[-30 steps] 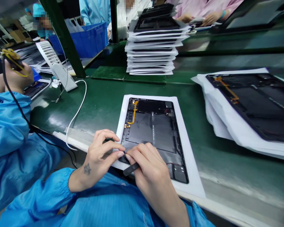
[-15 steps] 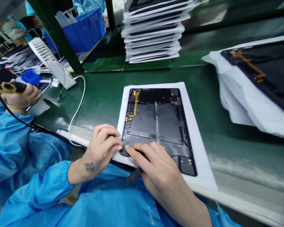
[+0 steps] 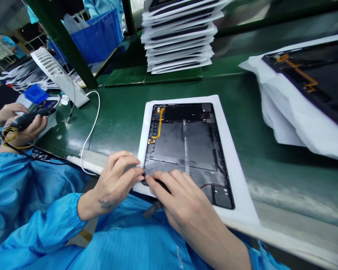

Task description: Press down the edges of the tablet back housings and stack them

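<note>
An opened tablet point(image 3: 173, 144), black inside with an orange flex cable point(image 3: 160, 125) along its left side, lies on a white sheet point(image 3: 243, 187). At its near left corner my left hand point(image 3: 114, 183) has thumb and fingertips pressed together; whatever they hold there is too small to make out. Close beside it, my right hand point(image 3: 186, 198) rests over the near edge of the tablet, closed around a dark, blunt-ended tool point(image 3: 152, 209). One end of that tool sticks out below the palm, and its tip is hidden. Both sets of fingertips nearly meet.
Several tablets interleaved with white sheets form a tall stack point(image 3: 180, 45) at the back. Another tablet on wrapping point(image 3: 293, 112) stands right. Left are a white fan point(image 3: 59, 80), its cable point(image 3: 93, 129), a blue bin point(image 3: 97, 37) and a co-worker's hand with a dark tool point(image 3: 30, 119).
Both my hands have shifted slightly left along the tablet's near left corner, the tool with them. The co-worker's dark tool has swung outward, and that person's second hand now shows.
</note>
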A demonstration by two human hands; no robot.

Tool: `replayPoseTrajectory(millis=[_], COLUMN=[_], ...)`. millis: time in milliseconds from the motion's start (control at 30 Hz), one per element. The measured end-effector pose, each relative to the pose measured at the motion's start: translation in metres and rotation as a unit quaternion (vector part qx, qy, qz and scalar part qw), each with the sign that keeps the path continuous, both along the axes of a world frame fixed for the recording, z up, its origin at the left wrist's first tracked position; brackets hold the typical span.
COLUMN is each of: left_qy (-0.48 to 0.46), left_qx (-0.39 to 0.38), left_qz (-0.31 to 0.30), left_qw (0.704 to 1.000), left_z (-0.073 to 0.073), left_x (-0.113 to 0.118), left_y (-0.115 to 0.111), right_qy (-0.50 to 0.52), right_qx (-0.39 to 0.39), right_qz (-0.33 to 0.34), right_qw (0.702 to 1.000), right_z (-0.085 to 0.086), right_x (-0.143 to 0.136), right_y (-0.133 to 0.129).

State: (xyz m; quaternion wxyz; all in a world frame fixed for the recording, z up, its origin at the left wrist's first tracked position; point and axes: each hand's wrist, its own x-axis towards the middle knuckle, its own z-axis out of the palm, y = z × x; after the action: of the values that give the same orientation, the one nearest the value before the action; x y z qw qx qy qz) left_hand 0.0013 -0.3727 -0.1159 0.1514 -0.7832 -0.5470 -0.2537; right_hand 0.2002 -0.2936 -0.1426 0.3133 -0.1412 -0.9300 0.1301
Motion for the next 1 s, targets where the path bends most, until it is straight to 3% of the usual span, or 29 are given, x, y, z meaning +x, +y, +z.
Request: replayPoseTrajectory(millis=[133, 333, 567, 667, 833, 933, 1000], left_qy=[-0.013, 0.044, 0.149, 0.182, 0.062, -0.043, -0.073], left_qx=[0.026, 0.021, 0.024, 0.006, -0.013, -0.101, -0.168], left_qz=[0.037, -0.006, -0.069, -0.077, -0.076, -0.039, -0.055], left_qw=[0.999, 0.999, 0.986, 0.980, 0.995, 0.993, 0.982], left_z=[-0.007, -0.018, 0.000, 0.002, -0.005, -0.007, -0.007], left_x=[-0.006, -0.011, -0.001, 0.002, -0.012, -0.021, -0.024], left_y=[-0.012, -0.023, -0.016, -0.014, -0.005, 0.002, 0.004], right_qy=[-0.018, -0.034, 0.035, 0.039, 0.039, -0.009, -0.052], right_qx=[0.022, 0.025, -0.049, -0.014, 0.075, 0.073, 0.069], right_qz=[0.003, 0.003, 0.014, -0.009, -0.050, -0.018, 0.017], right_qw=[1.000, 0.999, 0.998, 0.999, 0.995, 0.997, 0.996], right_z=[0.000, -0.002, 0.014, 0.026, 0.032, 0.031, 0.029], right_x=[-0.001, -0.002, 0.007, 0.015, 0.024, 0.021, 0.017], right_y=[0.000, -0.001, 0.006, 0.013, 0.020, 0.021, 0.022])
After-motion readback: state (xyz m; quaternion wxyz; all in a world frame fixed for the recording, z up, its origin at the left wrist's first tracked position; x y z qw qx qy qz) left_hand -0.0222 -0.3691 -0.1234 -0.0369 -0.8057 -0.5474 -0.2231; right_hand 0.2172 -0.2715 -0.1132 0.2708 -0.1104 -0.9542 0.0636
